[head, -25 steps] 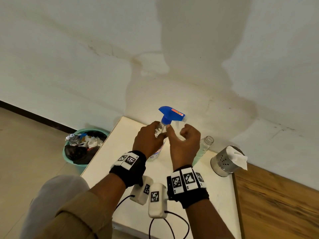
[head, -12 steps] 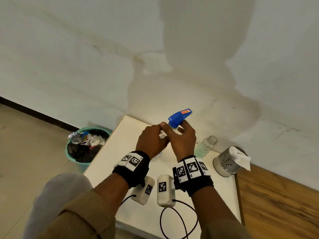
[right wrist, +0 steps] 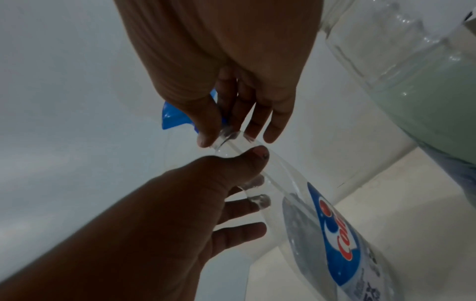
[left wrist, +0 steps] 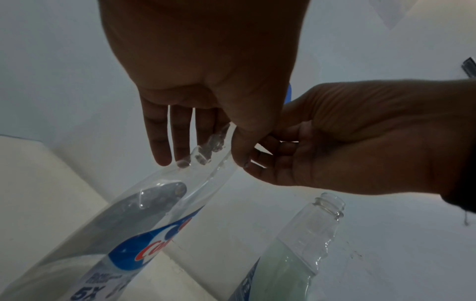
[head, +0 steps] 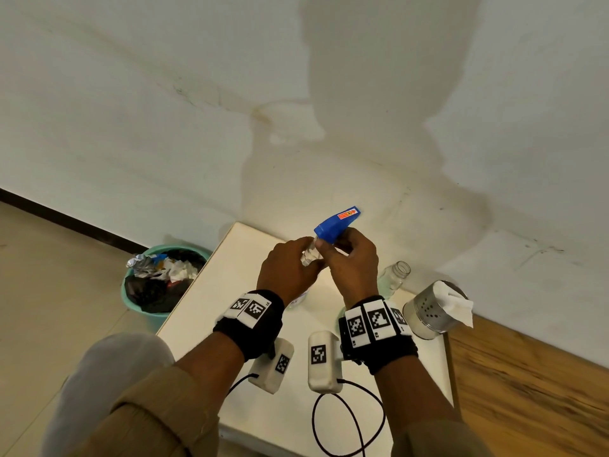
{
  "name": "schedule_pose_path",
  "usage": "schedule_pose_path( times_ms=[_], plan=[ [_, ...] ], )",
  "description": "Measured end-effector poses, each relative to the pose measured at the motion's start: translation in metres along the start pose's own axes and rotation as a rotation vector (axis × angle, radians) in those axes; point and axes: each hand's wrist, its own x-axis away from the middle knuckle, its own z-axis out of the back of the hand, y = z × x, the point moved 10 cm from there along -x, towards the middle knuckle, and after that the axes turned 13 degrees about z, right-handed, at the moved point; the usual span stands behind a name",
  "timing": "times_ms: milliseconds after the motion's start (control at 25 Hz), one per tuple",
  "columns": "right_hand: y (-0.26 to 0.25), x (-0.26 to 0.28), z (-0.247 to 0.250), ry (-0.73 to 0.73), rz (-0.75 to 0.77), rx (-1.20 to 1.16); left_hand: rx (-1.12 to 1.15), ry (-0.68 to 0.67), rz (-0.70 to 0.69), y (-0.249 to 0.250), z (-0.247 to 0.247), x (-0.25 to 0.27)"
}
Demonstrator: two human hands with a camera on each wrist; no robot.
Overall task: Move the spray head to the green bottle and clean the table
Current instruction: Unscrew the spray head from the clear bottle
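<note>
A blue spray head sits at the top of a clear bottle with a blue and red label. My left hand grips that bottle's neck, thumb on the near side. My right hand pinches the collar under the spray head, thumb and fingers around it. The green bottle, uncapped and holding pale green liquid, stands on the white table just right of my right hand.
A perforated metal cup with a white tissue stands at the table's right edge. A teal bin full of trash is on the floor to the left. The wall is close behind. Wood surface lies right.
The spray head has swung round from pointing right and level to angled up to the right as my right hand turned its collar. My left hand kept its hold on the neck.
</note>
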Motion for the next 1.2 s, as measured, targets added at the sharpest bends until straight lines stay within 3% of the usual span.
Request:
schedule_pose_path(
  times_ms=[280,400,520,800,1200],
  plan=[
    [0.008,-0.006,-0.006,-0.029,-0.055,-0.042,-0.054,-0.027,-0.011,0.002,-0.008,0.001],
    [-0.002,-0.010,0.002,-0.056,0.019,0.040,-0.048,-0.026,-0.019,0.000,-0.008,-0.002],
    [-0.014,-0.012,0.018,0.028,0.066,0.035,-0.051,-0.020,-0.016,-0.005,-0.010,-0.006],
    [-0.089,-0.028,0.069,0.083,0.218,-0.200,-0.046,-0.015,-0.003,-0.013,-0.014,-0.013],
    [-0.174,-0.018,0.130,0.110,0.450,-0.167,-0.027,-0.042,-0.022,-0.013,-0.012,-0.013]
  ],
)
